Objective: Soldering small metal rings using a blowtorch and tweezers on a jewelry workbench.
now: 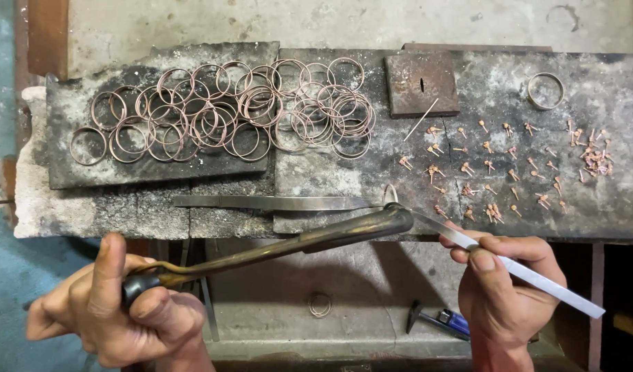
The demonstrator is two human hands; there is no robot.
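My left hand (113, 306) grips the dark handle of a long brass torch (289, 244), whose nozzle points right and ends at the bench's front edge. My right hand (505, 286) holds long steel tweezers (536, 275), their tips reaching up-left to a small copper ring (391, 193) standing on edge right beside the torch's nozzle. A heap of several copper rings (227, 114) lies on the sooty slab at the back left. Several small copper pieces with stems (499, 169) are scattered over the slab on the right.
A flat steel bar (268, 202) lies along the slab's front. A rusty square block (422, 84) with a thin wire leaning on it sits behind, and a wider metal band (545, 90) at the far right. Below the bench lie a ring (320, 304) and a blue lighter (454, 321).
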